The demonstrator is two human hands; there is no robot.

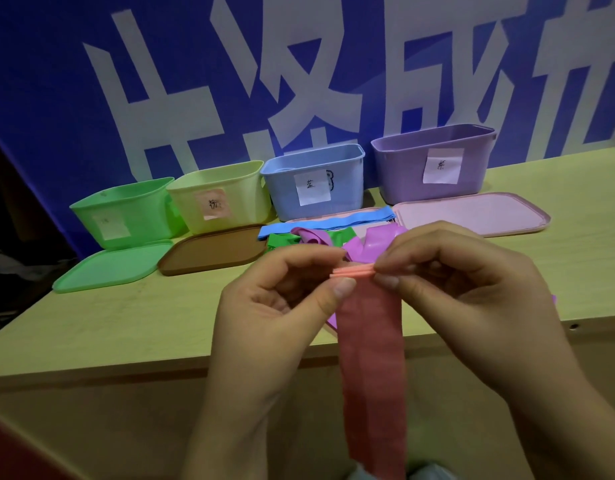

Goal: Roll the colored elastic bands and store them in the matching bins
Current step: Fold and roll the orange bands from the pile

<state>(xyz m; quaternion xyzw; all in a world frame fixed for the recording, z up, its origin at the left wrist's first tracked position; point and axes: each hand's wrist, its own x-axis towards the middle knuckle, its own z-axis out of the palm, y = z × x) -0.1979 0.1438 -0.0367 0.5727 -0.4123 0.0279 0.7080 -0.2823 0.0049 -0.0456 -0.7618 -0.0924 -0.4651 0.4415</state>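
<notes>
Clearly the pink band (370,358) is soft, thin and light; its top edge is folded into a small flat start of a roll, held above the near edge of the table (126,323), while the long tail hangs limp below the tabletop; rubbery stuff like this will likely spring loose if released, so the sensible hold is at the two ends of the rolled edge, with steady tension as it is wound. The left hand (282,299) pinches the left end between thumb and curled fingers; the right hand (451,282) pinches the right end the same way; neither carries anything else. Just behind lie more bands in a loose heap: a purple band (379,242), a green band (282,239) and a blue band (327,221). Farther back stand four labelled bins in a row: green bin (126,213), yellow bin (219,195), blue bin (314,181) and purple bin (434,161); their lids lie flat in front, among them a brown lid (212,251).
</notes>
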